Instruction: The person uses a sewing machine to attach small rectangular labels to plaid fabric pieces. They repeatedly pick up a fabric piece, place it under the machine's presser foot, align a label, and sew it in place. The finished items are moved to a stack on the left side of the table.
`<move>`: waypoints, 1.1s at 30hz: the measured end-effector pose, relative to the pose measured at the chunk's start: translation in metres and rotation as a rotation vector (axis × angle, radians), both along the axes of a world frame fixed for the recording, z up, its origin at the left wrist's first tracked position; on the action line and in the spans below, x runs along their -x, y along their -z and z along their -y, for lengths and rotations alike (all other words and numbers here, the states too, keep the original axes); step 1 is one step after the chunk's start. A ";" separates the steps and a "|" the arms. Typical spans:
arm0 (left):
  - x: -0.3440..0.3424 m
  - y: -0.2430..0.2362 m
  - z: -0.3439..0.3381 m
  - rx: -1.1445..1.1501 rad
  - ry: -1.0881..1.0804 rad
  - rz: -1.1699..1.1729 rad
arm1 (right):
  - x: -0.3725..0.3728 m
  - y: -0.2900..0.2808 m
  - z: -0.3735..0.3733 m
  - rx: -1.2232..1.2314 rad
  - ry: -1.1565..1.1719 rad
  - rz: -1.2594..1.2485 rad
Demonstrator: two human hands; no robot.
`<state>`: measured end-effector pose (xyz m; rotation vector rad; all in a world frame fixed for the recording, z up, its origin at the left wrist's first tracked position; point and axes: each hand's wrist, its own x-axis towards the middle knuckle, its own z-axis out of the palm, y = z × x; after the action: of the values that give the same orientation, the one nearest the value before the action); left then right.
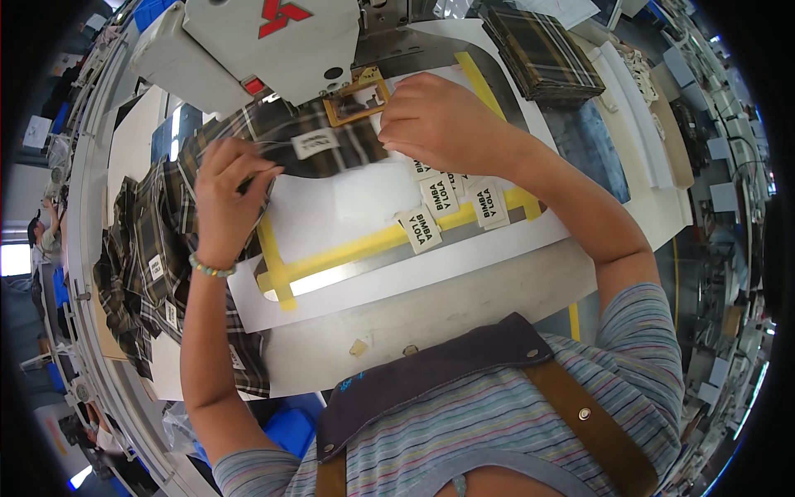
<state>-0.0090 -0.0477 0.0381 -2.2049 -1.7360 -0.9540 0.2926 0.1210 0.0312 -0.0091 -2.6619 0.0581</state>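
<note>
A dark plaid fabric piece (352, 147) with a white sewn-on label (315, 143) stretches between my hands under the head of a sewing machine (257, 50). My left hand (228, 186) is closed in a pinch at the piece's left end; its motion blurs the fingertips a little. At the right end, my right hand (443, 120) has its fingers closed on the fabric edge, beside the machine's small brass-coloured clamp frame (358, 103). A pale thread runs over the cloth near my left fingers. Several loose white printed labels (420, 229) lie below my right hand.
Yellow tape (331, 255) edges the white work plate on the metal table (315, 356). A stack of folded plaid pieces (542, 54) stands at the far right. Labelled plaid cloth (153, 257) heaps at the left. A blue bin (291, 429) sits below the table edge.
</note>
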 end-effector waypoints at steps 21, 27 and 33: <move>-0.067 -0.030 0.009 0.432 0.132 0.122 | 0.014 0.025 0.003 0.428 -0.050 0.118; -0.087 0.037 -0.024 0.348 0.147 0.359 | 0.018 0.030 -0.003 0.468 -0.100 0.091; -0.089 0.038 -0.023 0.329 0.040 0.603 | 0.010 0.008 0.002 0.755 -0.006 -0.013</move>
<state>0.0802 -0.0249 0.0005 -2.3004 -2.2418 -1.5683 0.2831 0.1194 0.0228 -0.2418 -2.4637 1.0440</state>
